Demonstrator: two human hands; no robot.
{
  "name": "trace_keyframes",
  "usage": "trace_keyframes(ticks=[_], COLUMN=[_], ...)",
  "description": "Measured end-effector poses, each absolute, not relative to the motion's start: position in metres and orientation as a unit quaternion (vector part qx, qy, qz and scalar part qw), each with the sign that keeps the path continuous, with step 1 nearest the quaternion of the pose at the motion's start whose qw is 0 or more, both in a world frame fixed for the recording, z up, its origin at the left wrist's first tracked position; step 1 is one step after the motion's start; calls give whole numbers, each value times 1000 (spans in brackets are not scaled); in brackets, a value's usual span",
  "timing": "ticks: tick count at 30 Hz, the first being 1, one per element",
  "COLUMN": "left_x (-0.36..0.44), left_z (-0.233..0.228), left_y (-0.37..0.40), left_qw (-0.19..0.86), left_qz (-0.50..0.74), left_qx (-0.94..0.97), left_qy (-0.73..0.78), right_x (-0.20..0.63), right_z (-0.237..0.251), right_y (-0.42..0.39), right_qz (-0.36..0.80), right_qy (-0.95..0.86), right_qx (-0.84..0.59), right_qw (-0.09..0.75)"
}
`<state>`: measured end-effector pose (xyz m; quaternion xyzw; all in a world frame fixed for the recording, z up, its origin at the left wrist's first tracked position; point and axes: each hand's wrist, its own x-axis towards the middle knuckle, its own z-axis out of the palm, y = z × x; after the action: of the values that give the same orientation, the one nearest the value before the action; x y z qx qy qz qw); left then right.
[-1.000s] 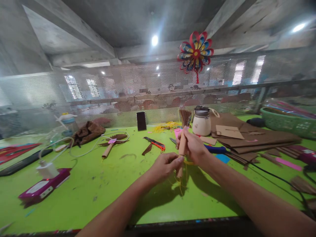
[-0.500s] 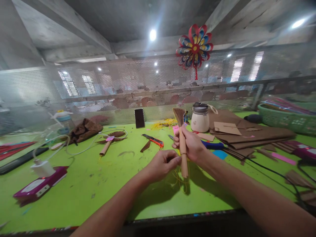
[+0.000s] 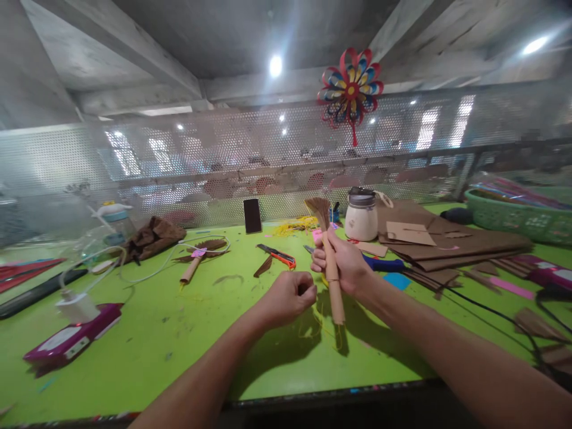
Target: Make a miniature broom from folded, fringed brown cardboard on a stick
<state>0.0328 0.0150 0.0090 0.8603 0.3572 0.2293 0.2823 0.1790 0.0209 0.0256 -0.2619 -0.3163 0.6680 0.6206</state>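
Note:
Upright but leaning a little, a brown paper roll [image 3: 332, 268] with a pleated, fanned top [image 3: 319, 208] is wrapped in the fingers of my right hand [image 3: 348, 262]. Yellow thread [image 3: 318, 325] hangs in loose loops below and beside the roll. Just left of the roll, my left hand [image 3: 290, 297] is closed, thumb against curled fingers, at the upper end of that thread; the pinch itself is partly hidden. Beyond my hands lie an orange utility knife [image 3: 279, 255], a small brown pleated piece [image 3: 263, 267] and a blue-handled tool [image 3: 382, 264], partly covered by my right hand.
On the green table [image 3: 147, 333], a similar finished-looking paper piece [image 3: 192, 267] lies left, near a purple power strip [image 3: 74, 335]. A phone [image 3: 252, 215] and white jar [image 3: 361, 217] stand at the back. Brown paper sheets [image 3: 469, 238] and a green basket [image 3: 518, 214] are right.
My left hand has drawn slightly left, away from the roll, and its fingers have curled in tighter. The roll has tilted, its top going left and its lower end right.

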Motion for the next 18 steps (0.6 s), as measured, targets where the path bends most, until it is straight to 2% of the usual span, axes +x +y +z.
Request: trace_keyframes(ticks=[6, 10, 14, 18], left_x=[33, 32, 37, 44], left_z=[6, 7, 6, 0], left_y=[19, 23, 22, 19], left_qw=[308, 451, 617, 622], left_qz=[216, 301, 374, 380], left_qx=[857, 753, 616, 607], left_qy=[352, 374, 315, 316], right_x=[173, 174, 174, 167], right_z=[15, 11, 7, 4], right_y=[24, 27, 28, 24], right_qz=[648, 612, 592, 577], right_qy=[-323, -333, -338, -354], right_qx=[-251, -287, -328, -350], right_qw=[642, 657, 654, 647])
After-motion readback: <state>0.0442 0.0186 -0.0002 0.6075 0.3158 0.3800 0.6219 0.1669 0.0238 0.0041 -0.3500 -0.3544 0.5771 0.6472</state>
